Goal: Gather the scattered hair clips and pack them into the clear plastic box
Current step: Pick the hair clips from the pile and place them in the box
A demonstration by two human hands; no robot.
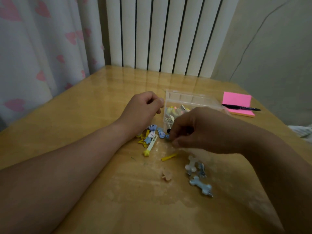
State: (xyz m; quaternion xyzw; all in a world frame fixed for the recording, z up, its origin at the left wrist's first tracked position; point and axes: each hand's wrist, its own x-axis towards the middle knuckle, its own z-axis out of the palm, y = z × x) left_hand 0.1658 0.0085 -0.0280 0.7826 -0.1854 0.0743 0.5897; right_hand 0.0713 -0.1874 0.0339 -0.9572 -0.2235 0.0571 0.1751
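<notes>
Plastic, likely light, stiff and slick: small blue hair clip (pixel 167 136) under the right grip (pixel 199 129), which pinches it; best held across its sides. Whether the curled left grip (pixel 143 107) holds anything, I cannot tell.

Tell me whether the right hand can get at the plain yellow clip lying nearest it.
Probably yes. The yellow clip lies alone on the table, close beside the right hand, with nothing covering it, though that hand seems busy at a blue clip.

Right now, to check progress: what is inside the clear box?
Yellow and white clips lie inside the clear box; the right hand hides its near side.
</notes>
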